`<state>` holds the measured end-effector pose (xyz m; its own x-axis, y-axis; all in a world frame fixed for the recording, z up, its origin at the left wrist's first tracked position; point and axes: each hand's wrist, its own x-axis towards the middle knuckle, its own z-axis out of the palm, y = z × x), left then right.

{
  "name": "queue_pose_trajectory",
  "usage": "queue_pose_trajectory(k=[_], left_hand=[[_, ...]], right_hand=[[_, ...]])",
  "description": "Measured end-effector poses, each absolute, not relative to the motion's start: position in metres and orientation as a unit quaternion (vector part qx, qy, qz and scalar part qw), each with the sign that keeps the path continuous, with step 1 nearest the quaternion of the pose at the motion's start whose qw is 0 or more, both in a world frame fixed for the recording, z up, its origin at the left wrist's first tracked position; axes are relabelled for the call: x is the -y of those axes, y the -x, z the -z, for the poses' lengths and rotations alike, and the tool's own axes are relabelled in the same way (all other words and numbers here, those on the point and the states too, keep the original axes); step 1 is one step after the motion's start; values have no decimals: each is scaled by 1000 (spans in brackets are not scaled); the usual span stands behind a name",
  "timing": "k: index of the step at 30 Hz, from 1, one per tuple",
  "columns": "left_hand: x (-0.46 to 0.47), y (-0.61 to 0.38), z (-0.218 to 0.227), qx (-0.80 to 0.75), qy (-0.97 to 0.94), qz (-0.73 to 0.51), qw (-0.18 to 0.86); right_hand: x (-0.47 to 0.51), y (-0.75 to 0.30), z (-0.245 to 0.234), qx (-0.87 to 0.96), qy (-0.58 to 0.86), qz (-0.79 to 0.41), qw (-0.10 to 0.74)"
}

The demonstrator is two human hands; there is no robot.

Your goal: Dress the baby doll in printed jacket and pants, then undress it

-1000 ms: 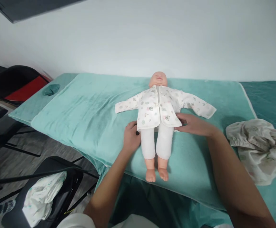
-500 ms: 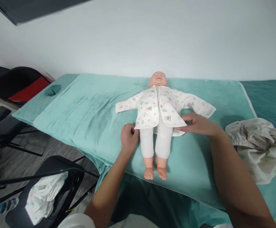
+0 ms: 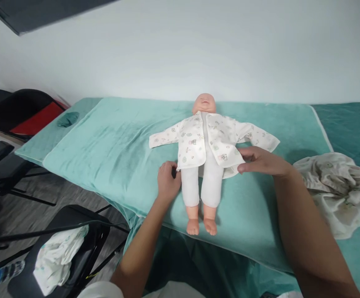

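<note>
Green bedding (image 3: 121,140) bears the doll (image 3: 210,171), face-up in a jacket (image 3: 190,140); the right hand (image 3: 262,161) pinches its hem, the left hand (image 3: 168,180) curls at the opposite corner, grip unclear. Uneven tugging could twist the jacket.

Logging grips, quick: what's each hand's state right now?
Left hand: curled against the jacket; whether gripping cannot be told.
Right hand: closed, holding the jacket's lower edge.

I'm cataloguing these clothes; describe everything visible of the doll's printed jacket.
The white jacket looks like thin cloth printed with small figures. Worn by the face-up doll, it gapes down the front, its long sleeves spread outward. The left hand is at one hem corner; the right hand appears to hold the other.
</note>
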<state>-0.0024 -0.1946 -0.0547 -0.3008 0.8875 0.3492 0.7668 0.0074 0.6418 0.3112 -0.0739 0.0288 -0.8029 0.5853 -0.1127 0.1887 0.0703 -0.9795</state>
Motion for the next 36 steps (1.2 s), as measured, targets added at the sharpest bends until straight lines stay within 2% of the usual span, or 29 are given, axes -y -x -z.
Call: queue_pose_trajectory(k=[4, 7, 12, 16, 21, 26, 30, 33, 34, 36], left_hand=[[196, 4, 55, -655, -594, -453, 112], [194, 5, 56, -651, -572, -484, 120], [190, 3, 60, -681, -550, -469, 119], [190, 0, 62, -682, -560, -458, 107], [191, -2, 61, -674, -563, -466, 107], [189, -3, 62, -687, -564, -448, 94], [189, -2, 63, -694, -562, -441, 91], [188, -1, 65, -697, -563, -436, 88], [188, 0, 65, -696, -564, -437, 88], [188, 0, 65, -694, -564, -439, 87]], right_hand=[[77, -300, -25, 689, 260, -572, 360], [81, -285, -24, 720, 294, -469, 419], [97, -255, -20, 799, 403, -261, 362], [111, -239, -18, 799, 462, -192, 334], [111, -233, -25, 820, 465, -163, 290], [99, -219, -48, 787, 459, -201, 360], [82, -219, -58, 812, 429, -254, 304], [63, -254, -45, 720, 545, -205, 377], [57, -273, -38, 688, 607, -152, 368], [50, -311, -24, 611, 735, -79, 284]])
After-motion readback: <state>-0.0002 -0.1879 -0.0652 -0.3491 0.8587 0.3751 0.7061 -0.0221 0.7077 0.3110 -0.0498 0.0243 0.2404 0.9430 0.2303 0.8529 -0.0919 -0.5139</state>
